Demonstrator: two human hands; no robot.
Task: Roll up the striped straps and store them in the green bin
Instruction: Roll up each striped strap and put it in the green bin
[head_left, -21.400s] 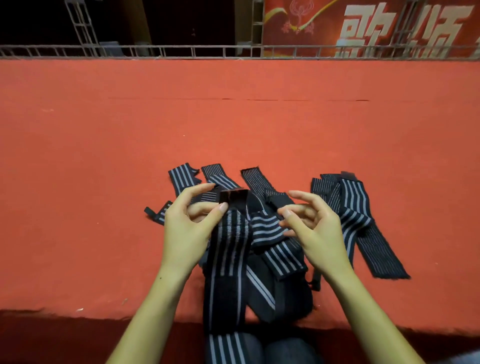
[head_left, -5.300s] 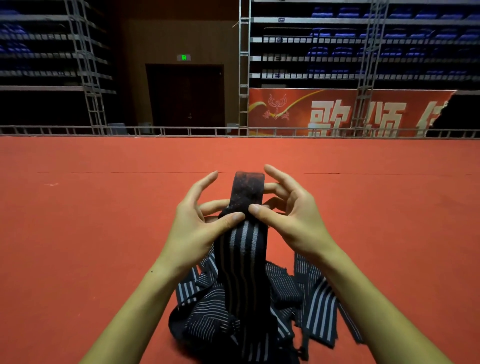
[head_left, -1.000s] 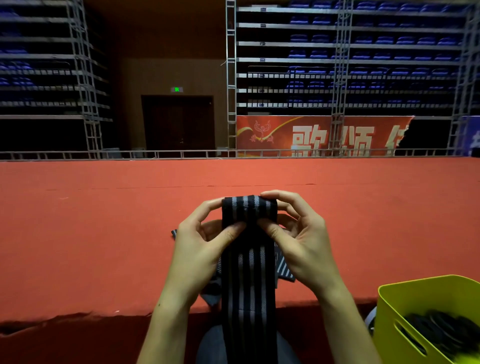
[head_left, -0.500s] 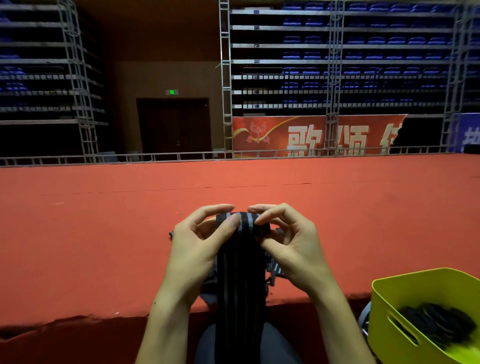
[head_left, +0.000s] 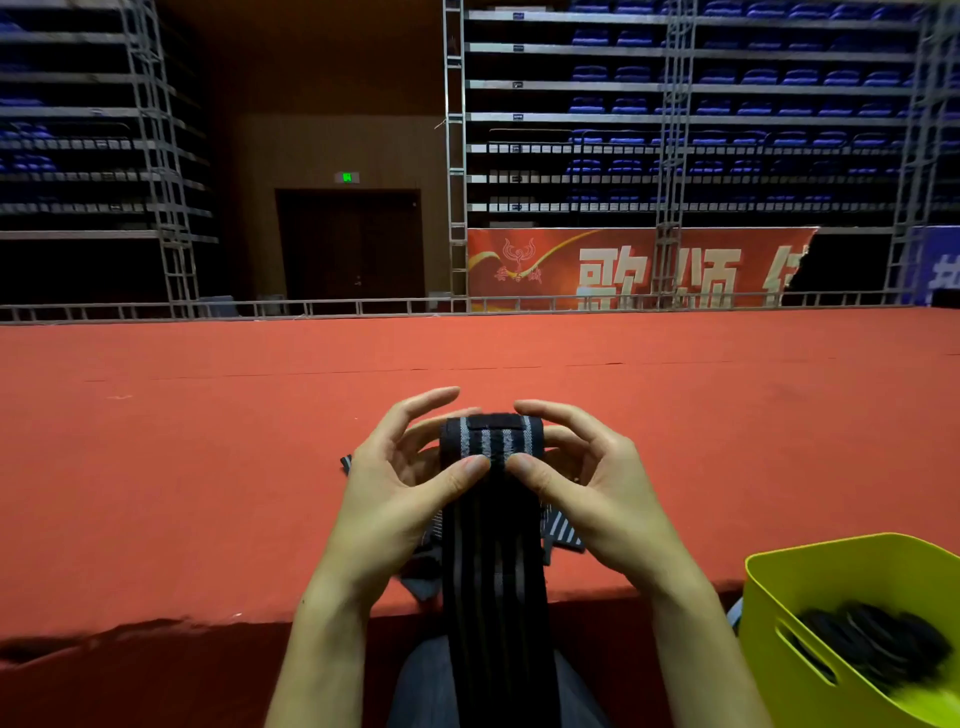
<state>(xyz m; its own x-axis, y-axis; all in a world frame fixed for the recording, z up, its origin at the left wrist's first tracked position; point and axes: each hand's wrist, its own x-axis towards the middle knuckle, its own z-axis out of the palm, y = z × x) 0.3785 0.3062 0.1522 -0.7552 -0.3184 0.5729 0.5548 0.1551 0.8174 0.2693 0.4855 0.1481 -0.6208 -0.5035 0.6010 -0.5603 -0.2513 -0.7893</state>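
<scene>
Striped strap (head_left: 493, 545): our left hand (head_left: 395, 499) and right hand (head_left: 597, 493) pinch its started roll. Risk: a loosened pinch unwinds it. Green bin (head_left: 789, 587), four o'clock.

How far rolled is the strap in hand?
Partly rolled: both hands pinch a small roll; its long tail hangs unrolled.

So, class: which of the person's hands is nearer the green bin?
Right. The right hand is up and left of the green bin; the left hand lies farther left, across the strap.
</scene>
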